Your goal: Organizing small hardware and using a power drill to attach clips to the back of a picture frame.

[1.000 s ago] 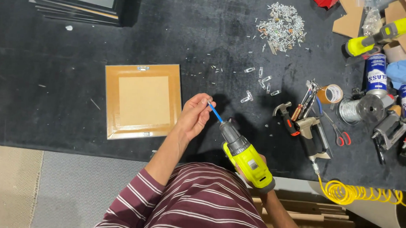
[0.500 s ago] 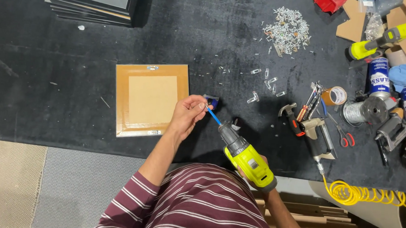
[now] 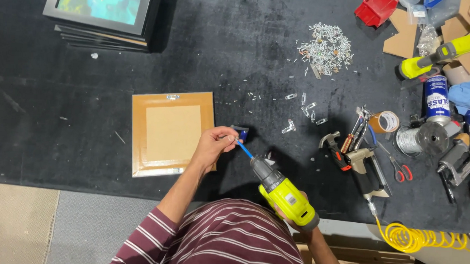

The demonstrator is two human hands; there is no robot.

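Here we steady the bit of the yellow drill (image 3: pixel 284 195) with our fingertips.

Our left hand (image 3: pixel 213 147) pinches the blue bit (image 3: pixel 244 149) near its tip, just right of the face-down picture frame (image 3: pixel 171 133) on the black table (image 3: pixel 62 103); our right hand (image 3: pixel 300 224), mostly hidden, grips the drill's handle. Best keep fingers off the chuck and the bit straight.
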